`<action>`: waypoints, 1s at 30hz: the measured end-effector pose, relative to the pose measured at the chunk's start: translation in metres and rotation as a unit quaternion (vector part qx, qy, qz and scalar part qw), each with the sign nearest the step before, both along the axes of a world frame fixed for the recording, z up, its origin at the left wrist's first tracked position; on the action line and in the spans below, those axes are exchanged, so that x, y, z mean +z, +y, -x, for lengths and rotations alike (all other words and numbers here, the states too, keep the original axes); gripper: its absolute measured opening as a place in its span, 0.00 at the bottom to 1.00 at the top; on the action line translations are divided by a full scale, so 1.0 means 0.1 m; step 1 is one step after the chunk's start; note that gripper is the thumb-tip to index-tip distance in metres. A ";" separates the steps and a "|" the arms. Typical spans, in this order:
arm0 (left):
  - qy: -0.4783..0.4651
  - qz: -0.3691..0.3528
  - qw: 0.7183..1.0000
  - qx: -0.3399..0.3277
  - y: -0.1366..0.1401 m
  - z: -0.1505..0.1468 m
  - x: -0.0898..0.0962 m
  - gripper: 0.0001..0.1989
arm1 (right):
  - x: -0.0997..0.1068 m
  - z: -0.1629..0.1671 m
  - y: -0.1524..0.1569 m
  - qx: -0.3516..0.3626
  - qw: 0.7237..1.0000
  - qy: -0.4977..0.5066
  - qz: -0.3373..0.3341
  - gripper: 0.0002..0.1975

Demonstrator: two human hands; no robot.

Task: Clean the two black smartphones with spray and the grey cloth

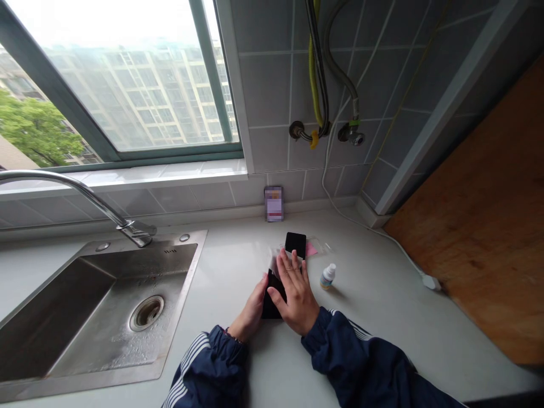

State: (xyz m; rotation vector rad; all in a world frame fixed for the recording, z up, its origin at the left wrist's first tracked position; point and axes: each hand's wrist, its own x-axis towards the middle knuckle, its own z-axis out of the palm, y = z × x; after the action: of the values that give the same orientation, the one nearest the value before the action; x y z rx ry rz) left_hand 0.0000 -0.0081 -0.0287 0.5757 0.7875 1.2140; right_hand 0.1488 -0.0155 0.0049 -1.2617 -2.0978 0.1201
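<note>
A flat black phone-like slab (272,305) lies on the counter under both hands; its right part is covered. My left hand (250,310) grips it along the left edge, thumb upward, the other fingers mostly hidden. Across its upper right side lies my right hand (298,293), palm down, fingers stretched out and slightly apart. A pale, translucent sheet or cloth (275,259) shows by the right fingertips, partly hidden. Just beyond is another black flat rectangle (296,242), with a pink piece (311,249) and clear plastic beside it. To the right stands a small white-capped bottle (327,276).
A steel sink (168,354) with a curved faucet (102,207) is at the left. Against the tiled wall leans a phone (274,205) with a lit, blurred screen. A white cable (374,229) runs to a plug (431,281) by the wooden panel (480,243).
</note>
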 end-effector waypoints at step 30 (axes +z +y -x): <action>-0.109 0.091 0.990 -0.003 0.02 -0.01 0.11 0.38 | 0.05 0.10 -0.12 0.149 0.979 -0.123 0.069 0.37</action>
State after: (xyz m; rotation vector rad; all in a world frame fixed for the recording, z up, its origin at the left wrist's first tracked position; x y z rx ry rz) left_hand 0.0006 -0.0061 -0.0174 0.2902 0.7010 1.1637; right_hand 0.1385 -0.0273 0.0095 -1.0746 -2.5237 0.2571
